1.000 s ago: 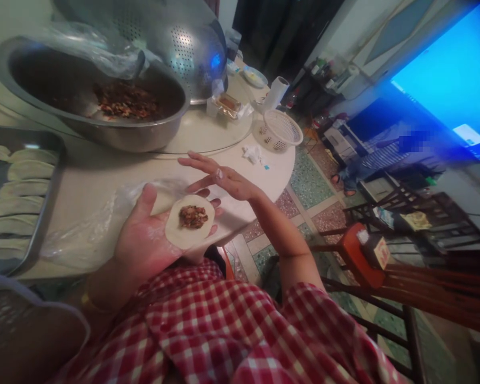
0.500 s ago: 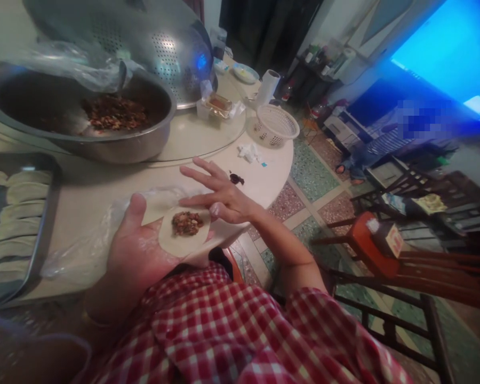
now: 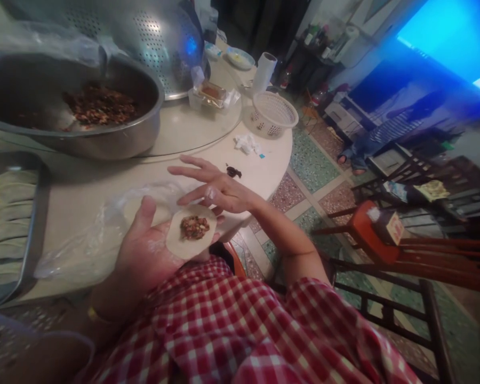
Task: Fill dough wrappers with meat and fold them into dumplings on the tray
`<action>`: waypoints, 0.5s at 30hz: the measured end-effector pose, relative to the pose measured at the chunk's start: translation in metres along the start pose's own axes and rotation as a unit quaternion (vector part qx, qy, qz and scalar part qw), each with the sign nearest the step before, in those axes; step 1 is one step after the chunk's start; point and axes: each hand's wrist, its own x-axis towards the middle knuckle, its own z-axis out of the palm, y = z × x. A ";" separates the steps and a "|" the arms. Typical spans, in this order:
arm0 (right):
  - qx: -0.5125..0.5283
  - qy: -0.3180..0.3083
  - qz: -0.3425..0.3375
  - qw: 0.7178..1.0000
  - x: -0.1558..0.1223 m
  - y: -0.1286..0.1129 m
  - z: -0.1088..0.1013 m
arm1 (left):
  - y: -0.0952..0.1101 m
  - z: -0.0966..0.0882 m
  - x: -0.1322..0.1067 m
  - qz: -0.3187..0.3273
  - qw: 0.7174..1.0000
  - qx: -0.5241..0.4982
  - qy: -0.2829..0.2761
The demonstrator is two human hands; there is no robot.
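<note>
A round dumpling wrapper [image 3: 180,245] with a mound of chopped filling [image 3: 195,228] in its middle lies flat across my left hand [image 3: 144,242], which is palm up with the thumb raised. Over the wrapper's far edge hovers my right hand [image 3: 220,189], fingers spread and a white smear, like flour, on one finger. Whether its thumb touches the wrapper is hard to make out. Behind my left hand, a clear plastic bag [image 3: 84,248] rests on the table with pale rounds of dough [image 3: 160,213] partly hidden in it. Folded dumplings [image 3: 8,232] line a metal tray [image 3: 44,213] at left.
A big steel bowl [image 3: 116,144] of filling stands at back left, before a perforated metal colander [image 3: 152,48]. Further right are a plastic basket [image 3: 278,128], a paper roll [image 3: 265,72] and crumpled tissue [image 3: 247,144]. Chairs [image 3: 368,234] and another person [image 3: 388,133] are beyond the table.
My left hand and the filled wrapper have shifted slightly right in view, while my right hand's fingers have moved a little left. The bowl and tray sit further left as the view turned.
</note>
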 end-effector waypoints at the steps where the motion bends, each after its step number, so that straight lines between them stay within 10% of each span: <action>1: 0.003 -0.007 -0.009 1.000 -0.001 0.002 0.001 | 0.000 0.002 0.000 0.008 1.000 0.001 0.012; 5: 0.000 0.118 0.017 0.993 -0.013 0.008 0.005 | 0.004 0.011 0.002 0.037 0.997 0.007 0.073; 10: -0.108 0.389 -0.002 0.915 -0.034 -0.021 0.033 | 0.012 0.024 0.009 0.155 0.978 -0.009 0.137; 15: -0.213 0.430 0.002 0.877 -0.041 -0.050 0.080 | 0.016 0.033 0.011 0.155 0.976 -0.024 0.154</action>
